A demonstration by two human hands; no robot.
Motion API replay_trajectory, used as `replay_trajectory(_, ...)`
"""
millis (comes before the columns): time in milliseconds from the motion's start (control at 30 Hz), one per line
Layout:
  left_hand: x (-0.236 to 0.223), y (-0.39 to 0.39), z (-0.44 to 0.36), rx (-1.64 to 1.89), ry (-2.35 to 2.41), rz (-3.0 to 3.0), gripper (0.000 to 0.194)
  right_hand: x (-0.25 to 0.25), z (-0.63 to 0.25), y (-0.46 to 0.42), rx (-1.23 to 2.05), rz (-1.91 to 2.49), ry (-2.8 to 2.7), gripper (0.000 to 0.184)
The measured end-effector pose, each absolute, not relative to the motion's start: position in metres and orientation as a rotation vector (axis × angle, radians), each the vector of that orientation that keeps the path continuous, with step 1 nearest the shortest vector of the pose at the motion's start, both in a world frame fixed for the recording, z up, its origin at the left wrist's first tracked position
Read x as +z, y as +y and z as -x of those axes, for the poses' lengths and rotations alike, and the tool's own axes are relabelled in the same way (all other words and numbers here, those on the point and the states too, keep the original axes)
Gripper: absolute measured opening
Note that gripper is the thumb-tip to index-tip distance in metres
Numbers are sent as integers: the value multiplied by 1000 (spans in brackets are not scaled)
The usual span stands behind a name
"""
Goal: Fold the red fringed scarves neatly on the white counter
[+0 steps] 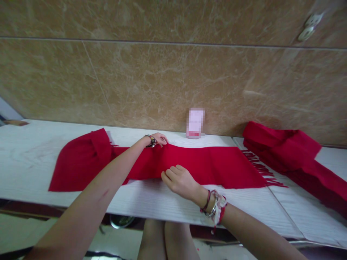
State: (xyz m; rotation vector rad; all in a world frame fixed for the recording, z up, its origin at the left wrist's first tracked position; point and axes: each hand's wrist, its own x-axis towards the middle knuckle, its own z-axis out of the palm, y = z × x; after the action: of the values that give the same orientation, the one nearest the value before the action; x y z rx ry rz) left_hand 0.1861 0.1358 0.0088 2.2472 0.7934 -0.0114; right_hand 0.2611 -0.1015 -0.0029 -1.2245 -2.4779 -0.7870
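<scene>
A red fringed scarf (225,166) lies lengthwise along the white table, its fringe at the right end and its left part bunched and folded over. My left hand (159,139) pinches the scarf's far edge near the middle. Closer to me, my right hand (180,180) has its fingers curled closed on the near edge, almost opposite the left one. Between the two hands the cloth is slightly raised. The fingertips of the right hand are partly hidden.
A second red cloth (287,151) lies folded to the right, against the wall. A blurred pink-white box-like object (195,122) stands at the back of the white table (24,159). Brown marbled tiles (162,79) rise behind, with a socket (310,27) upper right.
</scene>
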Motion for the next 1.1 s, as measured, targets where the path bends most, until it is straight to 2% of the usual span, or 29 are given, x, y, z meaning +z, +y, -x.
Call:
replay_trajectory(333, 57, 113, -212, 140, 637, -2058, 43, 40, -302, -155, -987, 1309, -2345, 21)
replay_trajectory(533, 85, 82, -272, 245, 369, -1930, 42, 67, -340, -193, -1139, 1541, -2233, 21)
replay_trajectory(767, 95, 40, -353, 159, 359, -1969, 39, 70, -394, -223, -1208, 1800, -2036, 22)
replay_trajectory(933, 79, 20, -405, 130, 348, -2141, 35, 53, -437, -241, -1079, 2056, -1905, 26)
replay_trajectory(1100, 46, 6, -441, 42, 309, -2313, 40, 23, -463, -253, -719, 2391, -1822, 26)
